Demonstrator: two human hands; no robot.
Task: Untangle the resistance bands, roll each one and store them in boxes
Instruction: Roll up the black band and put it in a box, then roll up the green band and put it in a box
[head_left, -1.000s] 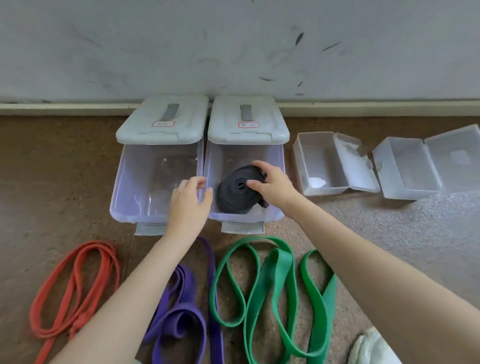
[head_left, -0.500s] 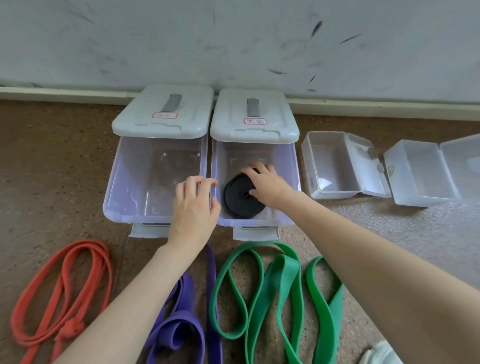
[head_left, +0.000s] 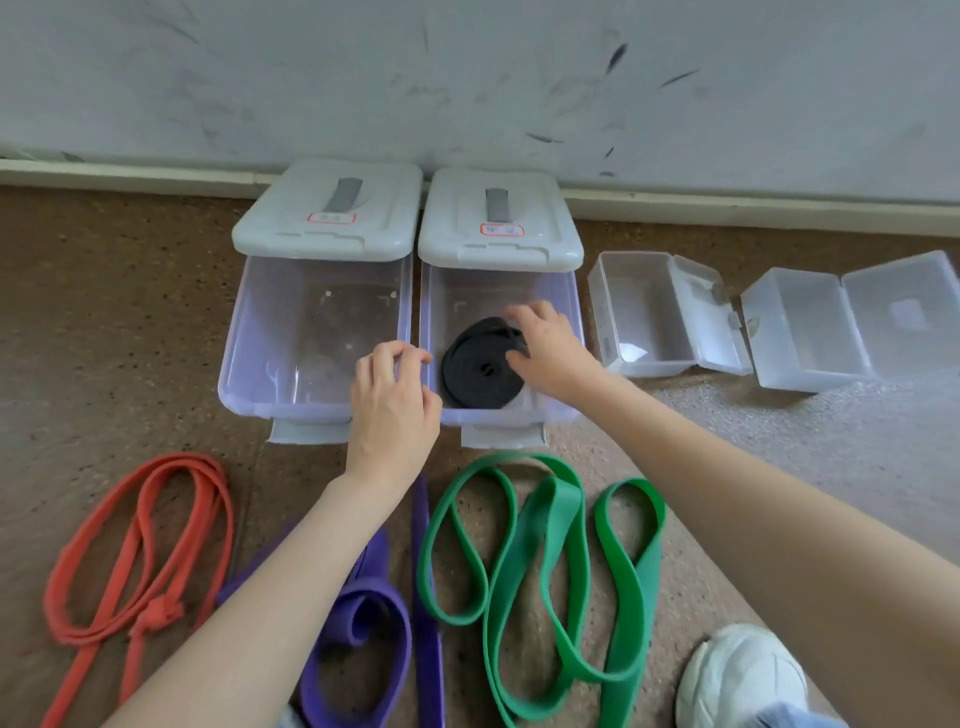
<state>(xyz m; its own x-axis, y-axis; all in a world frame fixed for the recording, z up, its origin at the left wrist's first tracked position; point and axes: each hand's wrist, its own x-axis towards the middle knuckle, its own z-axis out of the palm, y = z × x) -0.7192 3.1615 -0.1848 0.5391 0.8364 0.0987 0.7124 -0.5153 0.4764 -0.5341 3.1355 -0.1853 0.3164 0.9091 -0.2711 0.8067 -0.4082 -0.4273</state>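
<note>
- At far left, an orange resistance band (head_left: 140, 545) lies loose on the speckled brown floor (head_left: 104, 332), a knot near its near end; its tail runs out of frame.
- The left clear storage box (head_left: 311, 332), its white lid slid back toward the wall, looks empty.
- The person's left hand (head_left: 392, 405) rests on the rim where the two boxes meet, fingers curled over the edge, seemingly steadying them.
- A purple band (head_left: 363, 639), partly hidden under the left forearm, waits below.
- In the right clear storage box (head_left: 498, 291), the rolled black band (head_left: 480, 366) lies flat on the bottom; the right hand (head_left: 550, 348) touches its right edge with spread fingers, and whether it grips or merely presses cannot be told.
- Risk, as judged: the coil could spring open once pressure lifts, because nothing secures it.
- A green band (head_left: 545, 561) sprawls in loops nearby.
- Two small hinged clear boxes (head_left: 670, 312) stand open at right; the farthest is cut off by the frame.
</note>
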